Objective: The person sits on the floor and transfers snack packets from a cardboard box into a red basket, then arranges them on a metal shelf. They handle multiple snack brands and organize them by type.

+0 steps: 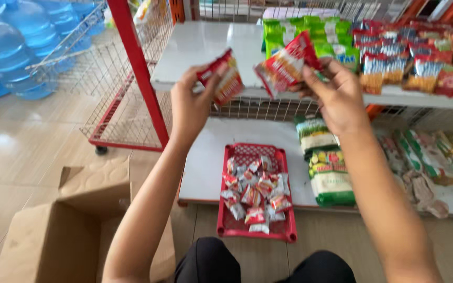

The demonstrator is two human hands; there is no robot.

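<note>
My left hand (190, 107) is raised in front of the upper white shelf (205, 47) and grips one small red snack packet (225, 77). My right hand (336, 97) holds a small bunch of similar red packets (287, 65) just to the right of it, fingers closed around them. The two hands are apart by a short gap. Below them a red plastic basket (232, 226) rests on the lower shelf's front edge, with several more red and white packets (255, 194) lying in it.
Green packets (336, 44) and red-orange packets (415, 63) line the upper shelf. Green-and-white bags (329, 175) lie on the lower shelf (205, 162). An open cardboard box (64, 230) stands at my left. A red wire rack (127, 94) and blue water bottles (22, 47) are beyond it.
</note>
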